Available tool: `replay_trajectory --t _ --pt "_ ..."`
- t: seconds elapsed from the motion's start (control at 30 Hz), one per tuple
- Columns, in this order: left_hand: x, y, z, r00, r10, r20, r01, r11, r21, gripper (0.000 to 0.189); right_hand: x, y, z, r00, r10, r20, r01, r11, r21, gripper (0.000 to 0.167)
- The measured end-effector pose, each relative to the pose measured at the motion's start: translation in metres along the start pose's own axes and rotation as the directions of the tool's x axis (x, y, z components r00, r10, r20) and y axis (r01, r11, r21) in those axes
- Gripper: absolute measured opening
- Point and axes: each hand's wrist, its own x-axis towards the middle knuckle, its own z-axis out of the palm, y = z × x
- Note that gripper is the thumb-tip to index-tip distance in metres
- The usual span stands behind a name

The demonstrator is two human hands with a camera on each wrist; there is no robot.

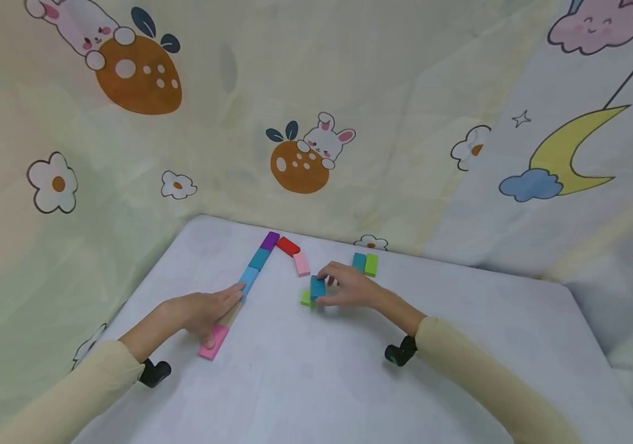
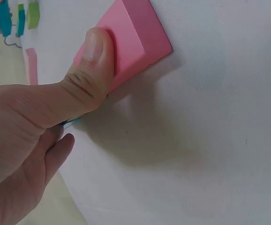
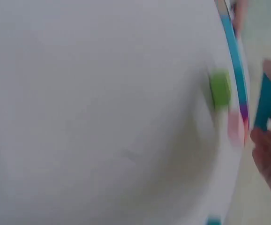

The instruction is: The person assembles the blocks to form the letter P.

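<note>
My left hand (image 1: pixel 202 313) lies along a slanting row of blocks, its thumb pressing the bright pink block (image 2: pixel 131 35) at the near end. Its fingers reach up beside the light blue block (image 1: pixel 248 276); a tan block (image 1: pixel 231 314) is partly covered by the hand. Farther up the row come a teal block (image 1: pixel 259 259) and a purple block (image 1: pixel 270 240). Between thumb and fingers, my right hand (image 1: pixel 352 285) pinches a blue block (image 3: pixel 266 102), raised off the table. Just behind and below it sits a green block (image 1: pixel 306 298), partly hidden in the head view.
A red block (image 1: pixel 288 246) angles away from the row's far end, followed by a pale pink block (image 1: pixel 302 264). Beyond the right hand, another teal block (image 1: pixel 358 261) stands beside a lime green block (image 1: pixel 371 265). The white table (image 1: pixel 461 357) meets a patterned cloth (image 1: pixel 405 123) at the back.
</note>
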Motion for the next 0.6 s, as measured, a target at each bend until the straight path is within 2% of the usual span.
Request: replay_trajectory --t 0.07,0.13,0.23,0.4,0.6 --pt "0.001 -0.001 0.0 1.0 -0.001 0.003 0.001 1.0 -0.004 0.114 0.005 -0.017 0.012 0.998 -0.005 -0.06 0.007 0.999 0.038 0.049" --pt "0.002 -0.001 0.0 1.0 -0.004 0.003 0.004 1.0 0.001 0.115 0.01 -0.032 0.024 0.998 0.0 -0.066 0.003 0.999 0.035 0.05" --pt "0.004 -0.002 0.002 1.0 0.0 -0.004 0.0 1.0 0.009 0.114 0.019 -0.045 0.039 0.998 0.014 -0.066 -0.016 0.999 -0.036 0.052" --pt "0.005 -0.002 0.004 1.0 0.002 -0.003 -0.002 1.0 0.014 0.114 0.027 -0.045 0.05 0.989 0.09 -0.118 -0.1 0.991 -0.086 0.054" --pt "0.004 -0.004 0.003 1.0 0.006 -0.002 -0.006 1.0 0.019 0.113 0.026 -0.032 0.053 0.965 0.19 -0.18 -0.209 0.973 -0.096 0.06"
